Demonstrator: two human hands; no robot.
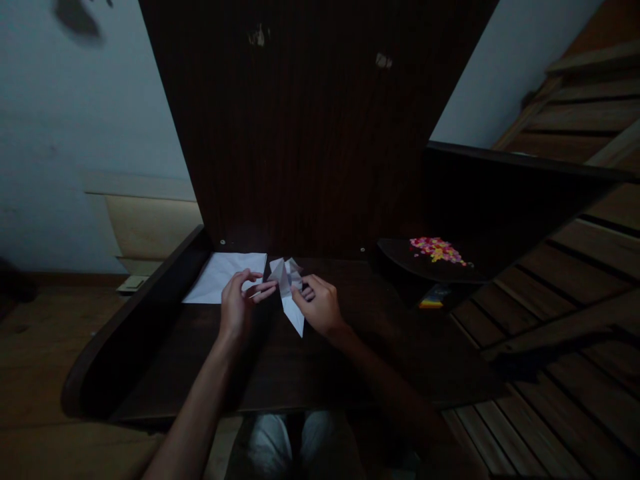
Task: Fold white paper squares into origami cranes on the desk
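A folded piece of white paper (294,317), with several creased flaps at its top and a long point at its lower end, is held above the dark desk (200,373). My right hand (324,305) pinches its right side between thumb and fingers. On the other side, my left hand (239,301) has its fingers stretched apart, the tips at or close to the paper's left edge; contact is hard to tell. Behind that hand, flat white paper (215,277) lies at the desk's back left.
A tall dark board (310,147) rises behind the desk, and a raised side edge (135,333) bounds it on the left. At right, a small shelf (400,257) bears a pile of pink and yellow bits (437,250). Below it sits a yellow-and-blue item (434,298).
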